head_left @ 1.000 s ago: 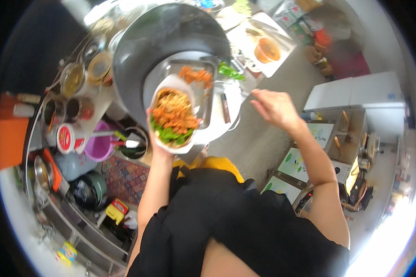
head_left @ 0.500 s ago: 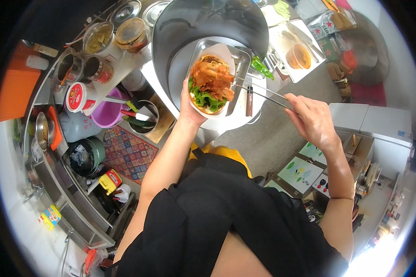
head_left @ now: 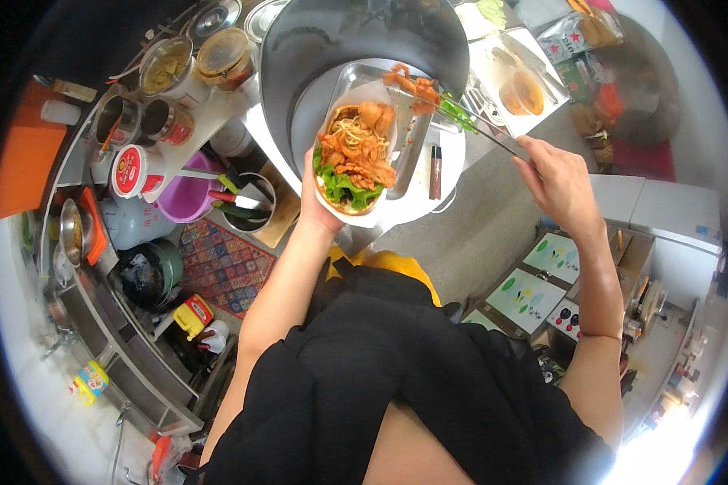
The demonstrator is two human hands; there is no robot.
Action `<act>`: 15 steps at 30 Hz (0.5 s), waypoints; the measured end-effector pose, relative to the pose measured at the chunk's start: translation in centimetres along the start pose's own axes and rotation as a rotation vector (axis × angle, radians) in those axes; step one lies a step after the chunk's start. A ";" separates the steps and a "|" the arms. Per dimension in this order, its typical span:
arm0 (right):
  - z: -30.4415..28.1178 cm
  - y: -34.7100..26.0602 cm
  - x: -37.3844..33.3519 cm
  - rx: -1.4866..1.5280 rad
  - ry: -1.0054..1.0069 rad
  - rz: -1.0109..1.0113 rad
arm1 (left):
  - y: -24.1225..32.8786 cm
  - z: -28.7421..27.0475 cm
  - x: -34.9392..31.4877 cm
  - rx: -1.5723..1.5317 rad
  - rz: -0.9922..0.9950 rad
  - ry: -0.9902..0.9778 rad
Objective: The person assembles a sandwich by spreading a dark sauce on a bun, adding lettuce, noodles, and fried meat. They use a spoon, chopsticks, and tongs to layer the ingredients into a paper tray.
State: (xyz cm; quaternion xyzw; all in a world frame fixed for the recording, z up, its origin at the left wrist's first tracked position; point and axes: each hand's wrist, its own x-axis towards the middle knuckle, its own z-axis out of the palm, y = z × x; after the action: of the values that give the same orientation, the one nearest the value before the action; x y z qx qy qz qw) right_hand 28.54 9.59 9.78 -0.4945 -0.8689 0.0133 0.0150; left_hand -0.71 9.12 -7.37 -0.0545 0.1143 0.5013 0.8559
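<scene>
My left hand (head_left: 321, 204) is closed around a filled flatbread sandwich (head_left: 354, 158) in white paper, tilted so its filling faces up. Green lettuce (head_left: 344, 193), reddish-orange fried meat (head_left: 364, 168) and pale noodle-like strands (head_left: 349, 133) show in it. In my right hand (head_left: 556, 184) are long thin metal tongs (head_left: 485, 128). Their tips meet a separate strip of fried meat (head_left: 413, 87), raised beyond the sandwich at its far right. Below lies a metal tray (head_left: 413, 149) with crumbs in it. Green peppers (head_left: 459, 118) are just behind the tongs.
A big dark curved metal shield (head_left: 364, 32) stands behind the tray. A brown-handled knife (head_left: 435, 182) lies on the white round surface near the tray. At right is a white board (head_left: 534, 121) with a tub of orange sauce (head_left: 522, 97); pots and jars (head_left: 170, 121) crowd the left shelf.
The tongs have moved from the sandwich up and away, now with a strip of fried meat at their tips. More strands show in the filling. My left hand and the sandwich have shifted slightly left.
</scene>
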 end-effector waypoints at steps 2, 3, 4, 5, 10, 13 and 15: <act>2.7 0.6 -0.1 0.015 -0.025 -0.008 | -0.2 -0.3 -1.0 0.002 -0.004 0.054; 4.0 0.8 -0.1 0.021 -0.037 -0.012 | -0.5 -0.5 -1.4 0.005 0.006 0.077; 5.2 0.7 0.0 0.015 -0.065 -0.004 | -0.6 -1.0 -1.5 -0.017 -0.006 0.087; 6.5 0.5 0.1 0.002 -0.100 0.001 | -0.7 -1.4 -1.3 -0.035 -0.016 0.084; 7.6 -0.3 0.3 0.013 -0.228 0.060 | -0.9 -2.0 -0.2 -0.046 -0.014 0.022; 3.5 -0.5 -0.7 0.089 -0.157 0.117 | -0.4 -3.6 0.4 -0.150 -0.024 -0.088; 0.0 -1.5 -1.4 0.208 -0.135 0.203 | -0.6 -3.5 0.8 -0.145 -0.017 -0.052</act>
State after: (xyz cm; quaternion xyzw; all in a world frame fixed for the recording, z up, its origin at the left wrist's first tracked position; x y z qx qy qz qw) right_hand 27.98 7.63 9.83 -0.5737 -0.8073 0.1379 0.0063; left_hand -0.31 8.78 -10.92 -0.1042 0.0547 0.5023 0.8567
